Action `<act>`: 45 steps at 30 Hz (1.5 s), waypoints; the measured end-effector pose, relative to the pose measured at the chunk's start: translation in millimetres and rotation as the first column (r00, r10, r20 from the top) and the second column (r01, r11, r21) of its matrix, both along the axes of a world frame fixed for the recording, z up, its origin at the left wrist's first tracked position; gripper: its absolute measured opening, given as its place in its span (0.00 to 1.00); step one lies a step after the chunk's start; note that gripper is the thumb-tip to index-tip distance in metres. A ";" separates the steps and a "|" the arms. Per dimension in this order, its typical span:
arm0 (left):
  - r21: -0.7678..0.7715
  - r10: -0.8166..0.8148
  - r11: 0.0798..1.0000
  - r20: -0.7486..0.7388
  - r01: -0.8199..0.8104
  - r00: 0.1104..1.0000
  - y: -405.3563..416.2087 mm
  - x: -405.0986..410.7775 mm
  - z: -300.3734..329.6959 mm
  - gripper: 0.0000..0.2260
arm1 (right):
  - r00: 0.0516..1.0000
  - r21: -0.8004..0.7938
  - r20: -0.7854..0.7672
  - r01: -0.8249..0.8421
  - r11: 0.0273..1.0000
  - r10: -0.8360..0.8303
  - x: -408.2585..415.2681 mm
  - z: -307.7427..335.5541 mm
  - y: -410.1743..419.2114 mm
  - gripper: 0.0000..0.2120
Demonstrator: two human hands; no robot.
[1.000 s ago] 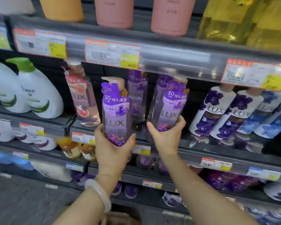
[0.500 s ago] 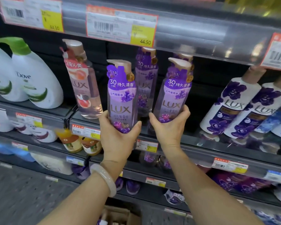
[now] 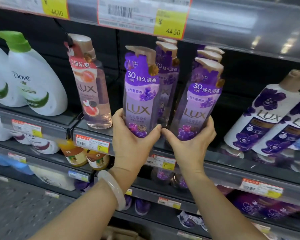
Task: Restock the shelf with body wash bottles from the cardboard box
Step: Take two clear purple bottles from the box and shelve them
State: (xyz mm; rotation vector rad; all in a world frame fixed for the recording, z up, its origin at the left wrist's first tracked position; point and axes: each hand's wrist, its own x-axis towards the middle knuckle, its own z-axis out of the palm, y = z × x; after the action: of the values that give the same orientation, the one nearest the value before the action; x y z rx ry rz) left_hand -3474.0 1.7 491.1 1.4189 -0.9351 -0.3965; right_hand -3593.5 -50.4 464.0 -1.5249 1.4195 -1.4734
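My left hand (image 3: 134,144) grips the base of a purple LUX body wash bottle (image 3: 140,94) with a beige pump top, held upright at the front of the dark shelf (image 3: 93,130). My right hand (image 3: 190,146) grips a second, matching purple LUX bottle (image 3: 197,104), which leans slightly right. Behind each one stand more of the same purple bottles (image 3: 168,70) in rows. A corner of the cardboard box (image 3: 121,234) shows at the bottom edge, between my forearms.
A pink LUX bottle (image 3: 92,87) stands just left of my left hand. White Dove bottles (image 3: 35,80) fill the far left, white-and-purple LUX bottles (image 3: 267,115) the right. Price tags (image 3: 142,14) line the upper shelf edge close above the pump tops. Lower shelves hold more bottles.
The view has moved closer to the shelf and dropped. Both bottles have gone further in toward the rows behind them, and my hands have come closer together.
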 end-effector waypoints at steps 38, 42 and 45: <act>0.094 -0.101 0.991 0.087 0.093 0.991 -39.0 -5.9 -16.2 0.38 | 0.997 -0.039 -0.027 0.067 0.997 -0.068 4.1 -7.0 0.3 0.45; 0.114 -0.124 0.987 0.064 0.116 0.990 -37.8 -4.0 -14.4 0.38 | 0.996 -0.046 -0.035 0.081 0.996 -0.083 5.3 -6.5 0.8 0.46; 0.125 -0.143 0.983 0.058 0.135 0.988 -38.1 -5.1 -13.3 0.36 | 0.997 -0.040 -0.021 0.075 0.996 -0.076 5.3 -5.3 1.4 0.46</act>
State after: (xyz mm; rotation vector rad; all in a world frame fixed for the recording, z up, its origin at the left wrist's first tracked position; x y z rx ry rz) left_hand -3479.1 -36.4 477.8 1.4889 -1.0832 -0.5199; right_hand -3588.2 -48.9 458.7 -1.5314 1.4840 -1.5414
